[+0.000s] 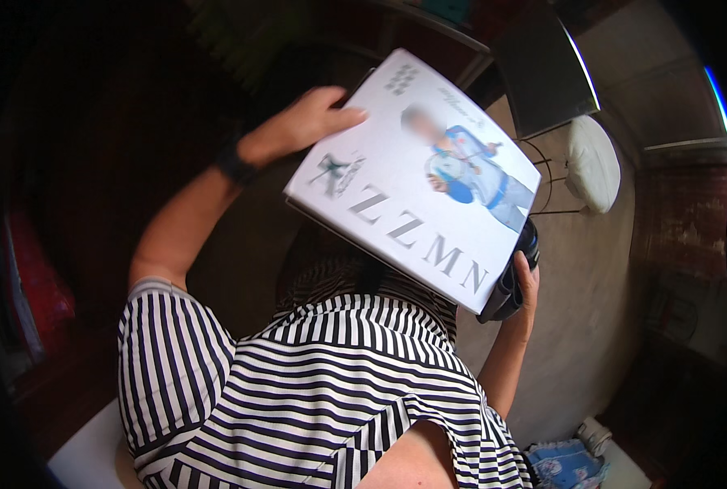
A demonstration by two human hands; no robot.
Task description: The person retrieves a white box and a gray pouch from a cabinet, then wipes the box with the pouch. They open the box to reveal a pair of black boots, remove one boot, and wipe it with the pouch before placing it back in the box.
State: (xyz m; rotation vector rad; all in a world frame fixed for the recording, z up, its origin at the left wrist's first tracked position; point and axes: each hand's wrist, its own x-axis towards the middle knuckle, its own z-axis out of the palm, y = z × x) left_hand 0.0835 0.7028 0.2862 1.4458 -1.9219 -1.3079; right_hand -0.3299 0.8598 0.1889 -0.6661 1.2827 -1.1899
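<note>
A flat white cardboard box [394,177], printed with large grey letters and a picture of a person, is tilted in front of my chest. My left hand [308,122] grips its far left edge, thumb on top and fingers hidden beneath. At the box's lower right corner, my right hand [527,284] is closed around a shiny black item [503,296], which looks like leather footwear. The box covers part of that item. Whether my right hand also supports the box, I cannot tell.
A round white cushioned seat [593,165] with thin dark metal legs is at the right, below a dark flat panel [544,73]. Blue patterned denim [565,464] lies at the lower right. Something red [42,275] is at the far left. Grey floor [583,305] shows at right.
</note>
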